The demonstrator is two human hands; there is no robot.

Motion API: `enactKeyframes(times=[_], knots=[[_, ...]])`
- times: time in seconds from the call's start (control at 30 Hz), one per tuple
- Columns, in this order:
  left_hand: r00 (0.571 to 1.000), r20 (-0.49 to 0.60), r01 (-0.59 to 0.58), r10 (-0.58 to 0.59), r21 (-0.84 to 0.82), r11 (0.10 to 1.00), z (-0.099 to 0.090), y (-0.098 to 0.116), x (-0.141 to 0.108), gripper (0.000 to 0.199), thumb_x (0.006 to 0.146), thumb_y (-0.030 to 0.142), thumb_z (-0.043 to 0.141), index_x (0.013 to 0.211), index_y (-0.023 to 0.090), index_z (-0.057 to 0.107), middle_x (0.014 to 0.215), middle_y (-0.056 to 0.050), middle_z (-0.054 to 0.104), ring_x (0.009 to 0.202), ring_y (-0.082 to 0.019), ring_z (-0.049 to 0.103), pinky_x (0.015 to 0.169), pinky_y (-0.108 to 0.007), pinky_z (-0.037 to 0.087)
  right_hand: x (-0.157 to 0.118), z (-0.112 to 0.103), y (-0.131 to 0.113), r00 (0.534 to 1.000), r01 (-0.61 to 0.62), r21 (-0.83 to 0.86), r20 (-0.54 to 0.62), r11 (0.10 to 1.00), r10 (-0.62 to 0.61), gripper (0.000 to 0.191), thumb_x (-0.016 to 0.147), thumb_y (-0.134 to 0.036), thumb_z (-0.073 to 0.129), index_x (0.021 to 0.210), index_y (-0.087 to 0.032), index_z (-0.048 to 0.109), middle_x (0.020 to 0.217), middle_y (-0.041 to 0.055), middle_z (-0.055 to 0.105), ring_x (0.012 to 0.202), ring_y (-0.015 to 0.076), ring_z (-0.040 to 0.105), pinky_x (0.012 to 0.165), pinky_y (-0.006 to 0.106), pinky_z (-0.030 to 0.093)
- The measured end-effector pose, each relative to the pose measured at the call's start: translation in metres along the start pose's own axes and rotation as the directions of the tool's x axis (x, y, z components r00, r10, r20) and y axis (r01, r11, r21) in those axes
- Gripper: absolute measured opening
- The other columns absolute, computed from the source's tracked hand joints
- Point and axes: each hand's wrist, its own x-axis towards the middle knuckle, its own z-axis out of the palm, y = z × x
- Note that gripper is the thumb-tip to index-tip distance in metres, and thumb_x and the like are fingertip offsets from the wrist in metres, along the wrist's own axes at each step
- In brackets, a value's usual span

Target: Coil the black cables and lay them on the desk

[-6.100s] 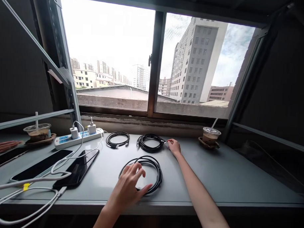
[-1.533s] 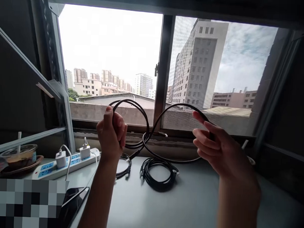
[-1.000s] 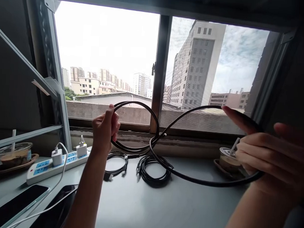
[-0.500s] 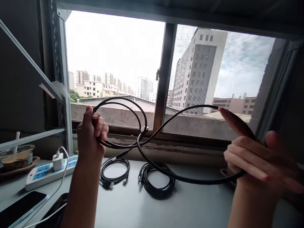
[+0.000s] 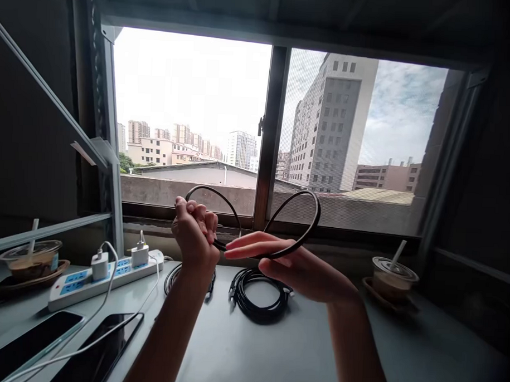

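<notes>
In the head view, my left hand (image 5: pixel 196 233) is closed around a black cable (image 5: pixel 316 212) in front of the window. One loop of this cable arches above the left fist. A second loop rises over my right hand (image 5: pixel 300 269), whose fingers stretch flat toward the left fist. The cable runs along those fingers and seems pinched between them and the thumb; the exact contact is partly hidden. Beneath the hands, a coiled black cable (image 5: pixel 262 319) with metal plugs lies on the table. Another coiled cable (image 5: pixel 168 282) is partly covered by my left forearm.
On the left stand a power strip (image 5: pixel 54 302) with white chargers and an iced-drink cup (image 5: pixel 35 264). Two dark-screened devices, a phone (image 5: pixel 32 345) and a tablet (image 5: pixel 107 347), lie before it under white cords. Another drink cup (image 5: pixel 394 279) stands at the right.
My right hand has come left and close to my left hand, bringing the cable into a tighter loop. My left hand has moved right, still gripping the cable. The view has shifted slightly.
</notes>
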Motion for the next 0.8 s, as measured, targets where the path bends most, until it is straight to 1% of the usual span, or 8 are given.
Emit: enactKeyframes(times=[0.07, 0.13, 0.27, 0.37, 0.5, 0.6, 0.7, 0.8], knots=[[1.000, 0.013, -0.018, 0.018, 0.020, 1.000, 0.002, 0.002, -0.006, 0.040, 0.096, 0.028, 0.030, 0.056, 0.019, 0.031, 0.031, 0.010, 0.022, 0.023, -0.006, 0.015, 0.031, -0.021, 0.015, 0.003, 0.001, 0.004, 0.997, 0.038, 0.012, -0.069, 0.999, -0.037, 0.032, 0.091, -0.038, 0.045, 0.109, -0.024, 0.066, 0.101, 0.0056, 0.062, 0.098, 0.0162, 0.057, 0.092, 0.033, 0.041], [0.999, 0.010, -0.031, 0.030, 0.028, 0.999, 0.001, 0.003, -0.006, 0.039, 0.095, 0.027, 0.032, 0.056, 0.019, 0.032, 0.031, 0.010, 0.022, 0.023, -0.005, 0.014, 0.030, -0.021, 0.013, -0.001, -0.002, 0.003, 0.963, 0.130, 0.102, -0.249, 0.986, -0.101, 0.034, 0.092, -0.042, 0.042, 0.114, -0.026, 0.063, 0.078, 0.0018, 0.062, 0.082, 0.0144, 0.059, 0.087, 0.034, 0.045], [0.998, -0.027, -0.050, 0.050, 0.016, 0.999, -0.006, 0.001, 0.004, 0.038, 0.094, 0.026, 0.035, 0.056, 0.019, 0.032, 0.033, 0.010, 0.023, 0.024, -0.005, 0.015, 0.031, -0.021, 0.014, -0.025, -0.017, -0.016, 0.757, 0.238, 0.211, -0.652, 0.948, -0.045, 0.034, 0.089, -0.042, 0.046, 0.120, -0.031, 0.056, 0.049, -0.0071, 0.039, 0.046, 0.0096, 0.042, 0.059, 0.025, 0.051], [0.991, -0.056, -0.117, 0.118, 0.033, 0.993, -0.011, -0.001, 0.013, 0.039, 0.094, 0.029, 0.036, 0.056, 0.019, 0.034, 0.035, 0.010, 0.025, 0.024, -0.004, 0.016, 0.031, -0.020, 0.015, -0.050, -0.032, -0.032, 0.630, 0.211, 0.255, -0.774, 0.944, 0.068, 0.030, 0.089, -0.035, 0.047, 0.114, -0.026, 0.061, 0.046, -0.0090, 0.021, 0.037, 0.0080, 0.017, 0.035, 0.015, 0.037], [0.967, 0.024, -0.254, 0.253, 0.139, 0.957, -0.017, 0.002, 0.024, 0.040, 0.093, 0.031, 0.036, 0.055, 0.019, 0.037, 0.034, 0.010, 0.027, 0.022, -0.003, 0.016, 0.029, -0.019, 0.014, -0.074, -0.046, -0.042, 0.630, 0.130, 0.336, -0.754, 0.933, 0.184, 0.032, 0.090, -0.030, 0.040, 0.113, -0.025, 0.062, 0.044, -0.0105, 0.012, 0.031, 0.0059, -0.003, 0.022, 0.019, 0.009], [0.966, 0.245, -0.171, 0.076, 0.393, 0.904, -0.026, 0.008, 0.035, 0.042, 0.092, 0.037, 0.036, 0.056, 0.018, 0.048, 0.031, 0.006, 0.033, 0.021, -0.006, 0.027, 0.027, -0.020, 0.019, -0.077, -0.046, -0.044, 0.647, 0.052, 0.385, -0.716, 0.921, 0.263, 0.028, 0.084, -0.028, 0.048, 0.107, -0.023, 0.064, 0.045, -0.0104, 0.023, 0.030, 0.0045, 0.000, 0.020, 0.020, 0.006], [0.929, 0.346, -0.163, -0.133, 0.703, 0.692, -0.037, 0.013, 0.044, 0.048, 0.088, 0.047, 0.041, 0.054, 0.016, 0.055, 0.032, -0.002, 0.046, 0.025, -0.011, 0.043, 0.029, -0.020, 0.031, -0.068, -0.042, -0.043, 0.634, 0.046, 0.400, -0.720, 0.915, 0.283, 0.018, 0.072, -0.020, 0.059, 0.089, -0.022, 0.062, 0.053, -0.0095, 0.036, 0.033, 0.0017, 0.004, 0.020, 0.015, 0.005], [0.929, 0.359, -0.257, -0.088, 0.799, 0.544, -0.041, 0.017, 0.045, 0.051, 0.085, 0.049, 0.048, 0.046, 0.016, 0.054, 0.029, -0.003, 0.044, 0.026, -0.012, 0.044, 0.032, -0.020, 0.038, -0.058, -0.041, -0.038, 0.625, 0.067, 0.407, -0.728, 0.911, 0.280, 0.020, 0.064, -0.011, 0.061, 0.078, -0.023, 0.053, 0.061, -0.0089, 0.040, 0.036, 0.0012, 0.006, 0.021, 0.012, 0.005]])
